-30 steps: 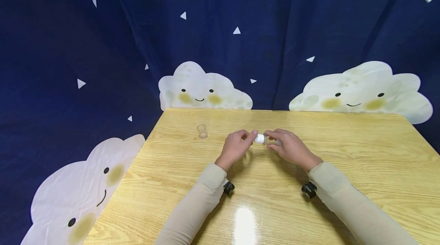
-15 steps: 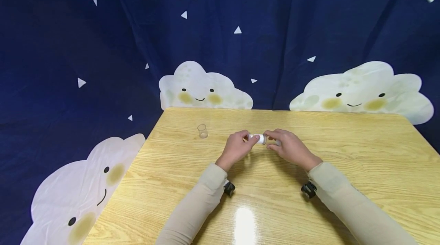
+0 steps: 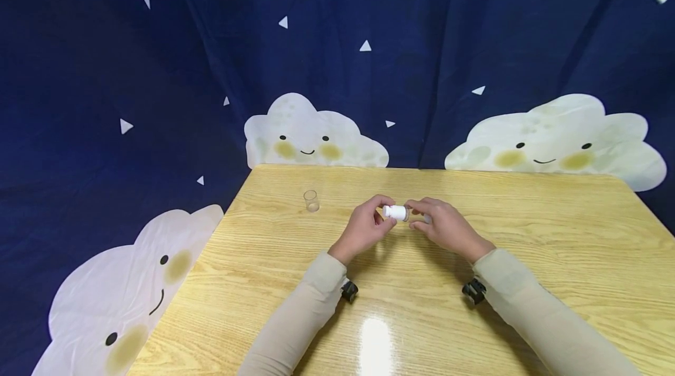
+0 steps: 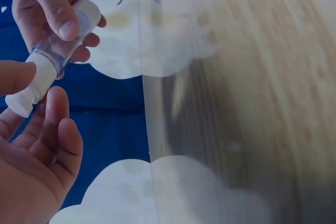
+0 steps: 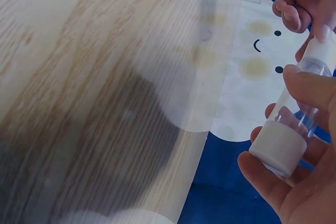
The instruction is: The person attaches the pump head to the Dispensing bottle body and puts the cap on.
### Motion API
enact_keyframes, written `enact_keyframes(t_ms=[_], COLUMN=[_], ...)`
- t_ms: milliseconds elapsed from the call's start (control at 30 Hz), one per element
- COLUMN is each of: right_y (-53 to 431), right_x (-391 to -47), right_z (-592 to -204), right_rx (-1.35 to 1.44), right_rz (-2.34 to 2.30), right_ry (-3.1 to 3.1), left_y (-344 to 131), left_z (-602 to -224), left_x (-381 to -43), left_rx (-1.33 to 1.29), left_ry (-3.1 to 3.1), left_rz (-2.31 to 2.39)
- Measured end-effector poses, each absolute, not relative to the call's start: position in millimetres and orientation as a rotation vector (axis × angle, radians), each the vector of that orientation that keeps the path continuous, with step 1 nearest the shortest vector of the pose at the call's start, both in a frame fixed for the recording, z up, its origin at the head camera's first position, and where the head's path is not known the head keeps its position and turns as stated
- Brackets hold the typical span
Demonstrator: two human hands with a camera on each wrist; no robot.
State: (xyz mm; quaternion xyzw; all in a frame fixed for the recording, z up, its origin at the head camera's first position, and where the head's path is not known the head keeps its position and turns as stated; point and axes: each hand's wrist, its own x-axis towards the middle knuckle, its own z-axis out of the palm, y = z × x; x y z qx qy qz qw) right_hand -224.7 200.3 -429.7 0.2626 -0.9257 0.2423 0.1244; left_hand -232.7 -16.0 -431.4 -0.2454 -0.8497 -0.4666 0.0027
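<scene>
My right hand (image 3: pixel 445 226) grips the clear body of a small pump bottle (image 4: pixel 67 45), which lies on its side above the table. Its white base (image 5: pixel 280 148) sticks out of that grip in the right wrist view. My left hand (image 3: pixel 366 222) has thumb and fingers around the white pump top (image 3: pixel 395 212) at the other end. In the left wrist view the thumb (image 4: pixel 16 77) presses the white collar, and the other fingers curl loosely below it. A clear open cylinder, like a cap (image 3: pixel 312 201), stands on the table to the left.
The wooden table (image 3: pixel 263 282) ends at the back against a dark blue curtain (image 3: pixel 337 42) with printed smiling clouds. Black wrist cameras sit under both sleeves.
My left thumb has slid across the pump top and down to its near side, uncovering more of the white part. The right hand stays put; the clear cylinder has not moved.
</scene>
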Motion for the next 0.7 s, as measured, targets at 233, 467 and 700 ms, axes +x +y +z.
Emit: enact_keyframes(t_ms=[233,467,700], right_y=[199.9,198.7,197.8], right_x=[-224.2,-223.2,-222.6], right_z=[-429.4,-427.4,-427.2], right_rx=[0.761,0.772,0.771], right_rz=[0.705,0.726,0.728], right_ry=[-2.701,-2.699,-2.701], left_y=[-16.5,-13.7,-12.6], left_z=[-433.2,-429.8,-424.2], left_x=[-233.4,-234.6,-235.1], left_rx=[-0.843,-0.644,-0.465], left_ry=[-2.637,-2.763,-2.819], left_rz=[-1.433,-1.468,-1.452])
